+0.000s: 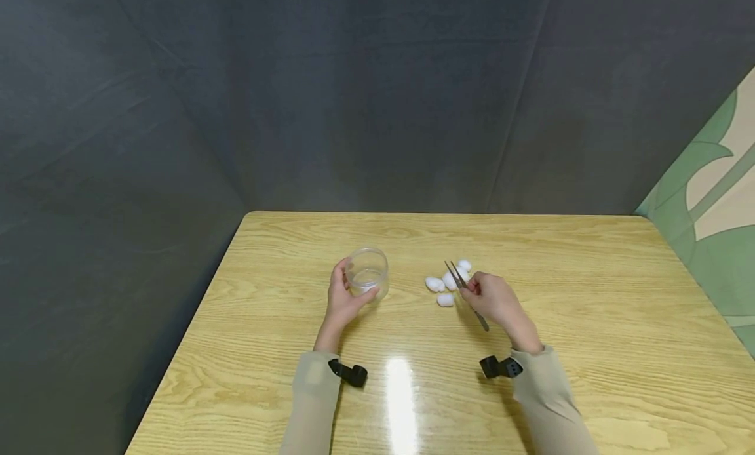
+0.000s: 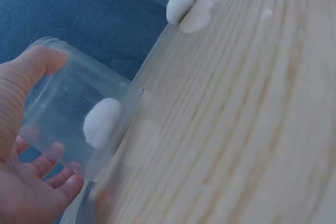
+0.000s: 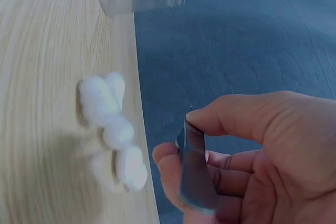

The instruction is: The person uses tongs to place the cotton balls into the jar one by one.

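Observation:
My left hand (image 1: pixel 347 303) grips a clear plastic jar (image 1: pixel 367 266) standing upright on the table, thumb on the near side and fingers around the far side. Inside it, low down, lies one white cotton ball (image 2: pixel 102 123). Metal tweezers (image 1: pixel 480 320) are pinched between the thumb and fingers of my right hand (image 1: pixel 494 300). Their two tips are apart and point away from me, over a small cluster of cotton balls (image 1: pixel 435 284). Nothing shows between the tips. One cotton ball (image 1: pixel 445 299) lies a little nearer to me than the others.
The wooden table (image 1: pixel 283 389) reaches back to a dark grey curtain (image 1: pixel 377 101) behind and at the left. A green leaf-patterned wall (image 1: pixel 719 258) borders the right side. Each wrist carries a black camera strap, and glare lies on the table between the forearms.

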Demonstrator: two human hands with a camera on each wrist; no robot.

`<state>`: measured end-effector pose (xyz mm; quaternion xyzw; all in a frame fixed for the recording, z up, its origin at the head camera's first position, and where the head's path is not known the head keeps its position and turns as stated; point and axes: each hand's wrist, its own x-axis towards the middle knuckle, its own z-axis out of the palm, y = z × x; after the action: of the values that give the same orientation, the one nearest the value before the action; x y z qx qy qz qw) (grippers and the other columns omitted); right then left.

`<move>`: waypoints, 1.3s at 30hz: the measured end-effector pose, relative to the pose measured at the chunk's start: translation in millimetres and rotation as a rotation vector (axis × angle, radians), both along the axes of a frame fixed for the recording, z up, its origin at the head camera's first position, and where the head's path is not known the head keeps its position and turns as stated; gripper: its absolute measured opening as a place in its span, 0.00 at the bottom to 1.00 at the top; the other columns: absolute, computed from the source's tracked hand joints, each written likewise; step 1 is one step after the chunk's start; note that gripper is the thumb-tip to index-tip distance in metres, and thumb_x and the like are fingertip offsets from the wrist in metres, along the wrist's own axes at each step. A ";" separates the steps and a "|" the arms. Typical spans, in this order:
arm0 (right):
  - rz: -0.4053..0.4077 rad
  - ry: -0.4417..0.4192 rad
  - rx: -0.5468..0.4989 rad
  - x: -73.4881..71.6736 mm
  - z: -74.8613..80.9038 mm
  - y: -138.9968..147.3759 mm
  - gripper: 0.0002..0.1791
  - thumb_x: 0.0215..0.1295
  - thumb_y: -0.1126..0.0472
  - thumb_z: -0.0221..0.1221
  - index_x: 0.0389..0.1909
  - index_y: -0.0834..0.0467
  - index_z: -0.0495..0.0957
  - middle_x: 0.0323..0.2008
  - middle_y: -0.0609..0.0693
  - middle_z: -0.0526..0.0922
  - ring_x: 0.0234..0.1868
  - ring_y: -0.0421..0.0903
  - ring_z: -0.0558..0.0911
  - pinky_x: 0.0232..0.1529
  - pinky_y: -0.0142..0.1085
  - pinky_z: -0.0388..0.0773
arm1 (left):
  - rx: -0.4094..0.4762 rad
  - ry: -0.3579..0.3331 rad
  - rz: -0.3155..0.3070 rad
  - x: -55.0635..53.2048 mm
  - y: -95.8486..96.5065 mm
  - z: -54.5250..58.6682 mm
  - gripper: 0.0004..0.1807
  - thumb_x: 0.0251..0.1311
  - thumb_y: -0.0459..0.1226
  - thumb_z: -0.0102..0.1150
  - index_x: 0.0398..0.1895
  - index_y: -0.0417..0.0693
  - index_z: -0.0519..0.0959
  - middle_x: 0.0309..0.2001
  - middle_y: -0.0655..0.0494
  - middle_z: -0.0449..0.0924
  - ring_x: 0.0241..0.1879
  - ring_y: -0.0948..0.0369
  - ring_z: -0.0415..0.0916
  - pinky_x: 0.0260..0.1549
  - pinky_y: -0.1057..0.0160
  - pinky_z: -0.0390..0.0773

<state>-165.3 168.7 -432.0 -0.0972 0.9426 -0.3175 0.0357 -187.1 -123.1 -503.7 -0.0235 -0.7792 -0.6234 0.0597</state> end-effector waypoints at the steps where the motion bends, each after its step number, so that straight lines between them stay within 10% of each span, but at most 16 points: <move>1: -0.005 -0.005 0.001 0.3 -0.5 1.7 0.09 0.62 0.64 0.57 0.24 0.63 0.71 0.16 0.48 0.70 0.17 0.42 0.66 0.20 0.34 0.63 | 0.002 0.005 -0.002 0.1 -0.2 -0.1 0.45 0.46 0.32 0.71 0.67 0.44 0.56 0.64 0.39 0.58 0.61 0.42 0.59 0.57 0.42 0.61; 39: -0.061 -0.112 0.097 -4.6 -26.6 22.1 0.13 0.61 0.61 0.57 0.19 0.60 0.70 0.17 0.49 0.71 0.18 0.43 0.67 0.20 0.33 0.63 | -0.003 0.020 -0.008 0.3 -0.1 -0.7 0.45 0.45 0.32 0.71 0.67 0.44 0.57 0.64 0.40 0.59 0.60 0.44 0.60 0.57 0.44 0.62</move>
<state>-170.0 190.8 -458.5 -0.0485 0.9559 -0.2775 0.0836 -186.8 -123.2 -504.4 -0.0329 -0.7796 -0.6221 0.0650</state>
